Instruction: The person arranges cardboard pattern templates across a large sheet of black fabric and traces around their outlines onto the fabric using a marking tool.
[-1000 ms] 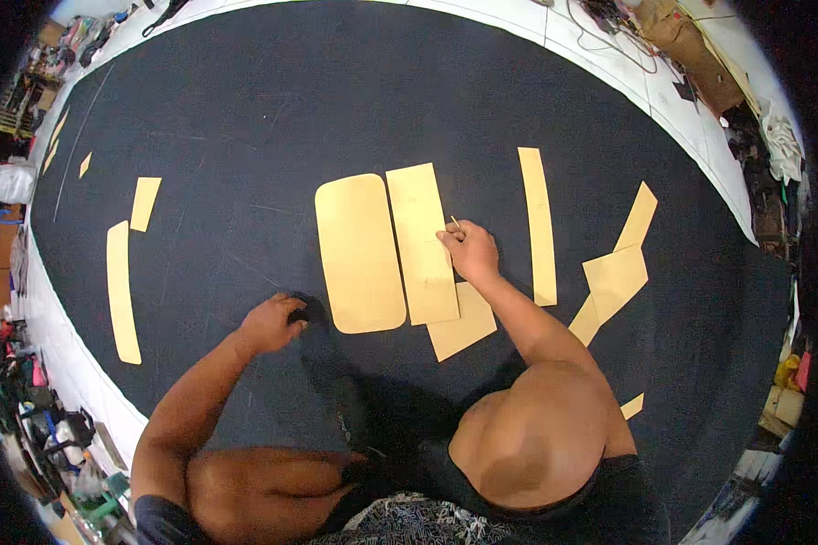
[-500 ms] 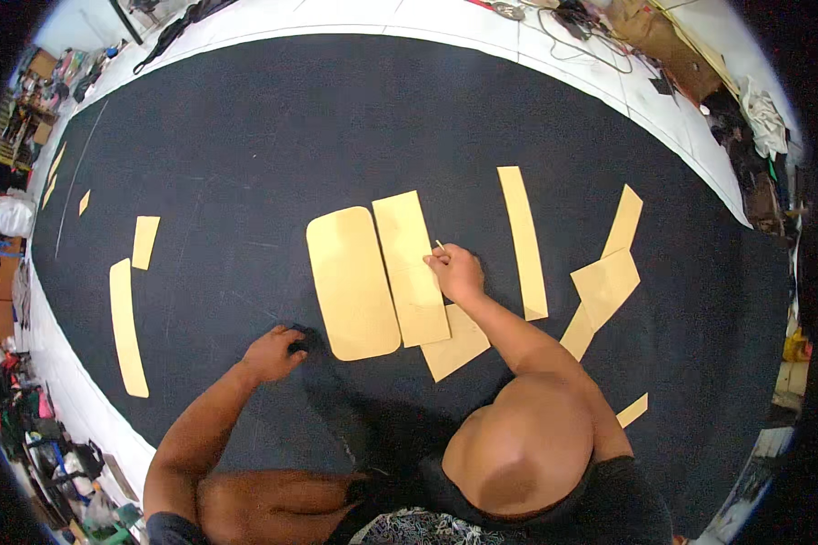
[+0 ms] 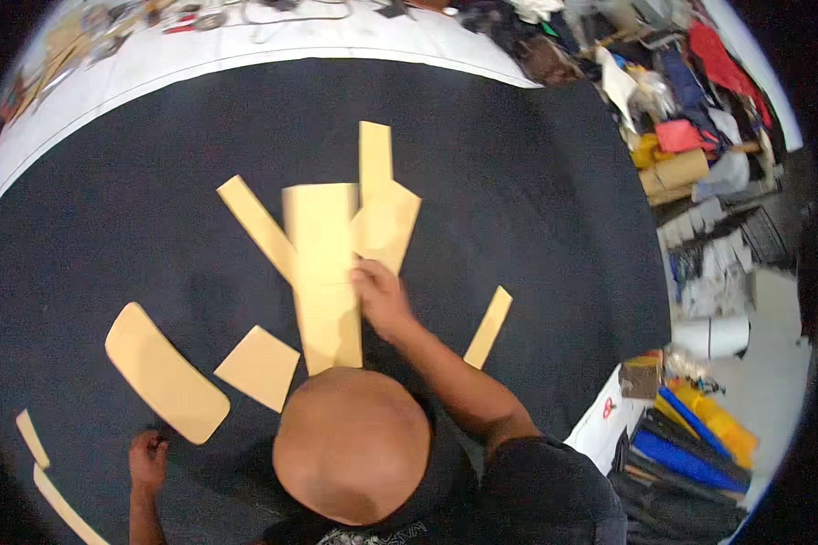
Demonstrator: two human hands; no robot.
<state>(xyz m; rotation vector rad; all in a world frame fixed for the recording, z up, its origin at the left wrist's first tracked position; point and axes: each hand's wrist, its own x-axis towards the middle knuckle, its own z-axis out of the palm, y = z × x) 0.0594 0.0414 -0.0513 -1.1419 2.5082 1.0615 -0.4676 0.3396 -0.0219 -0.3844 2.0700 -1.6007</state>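
My right hand [image 3: 382, 295] grips the right edge of a long pale-yellow card pattern piece [image 3: 323, 263]. This piece overlaps a slanted narrow strip [image 3: 250, 218] at its left and borders an angular card piece [image 3: 391, 222] at its right. Its lower end is hidden behind my body. At the lower left, my left hand [image 3: 148, 461] is by the black fabric [image 3: 518, 182] with curled fingers; what they hold, if anything, I cannot make out. Near it lies a round-cornered card piece [image 3: 168, 372]. A four-sided card piece [image 3: 259, 368] rests between that one and the long piece.
An upright strip [image 3: 375, 150] lies beyond the angular piece, and another narrow strip [image 3: 488, 327] is right of my forearm. Two more strips lie at the lower left edge. White floor [image 3: 245, 54] borders the fabric. Heaped cloth [image 3: 682, 136] and fabric rolls [image 3: 691, 450] line the right side.
The view has swung right. My right hand has taken the long card piece from beside the round-cornered one over to the strips on the right. The small yellow stick in that hand no longer shows.
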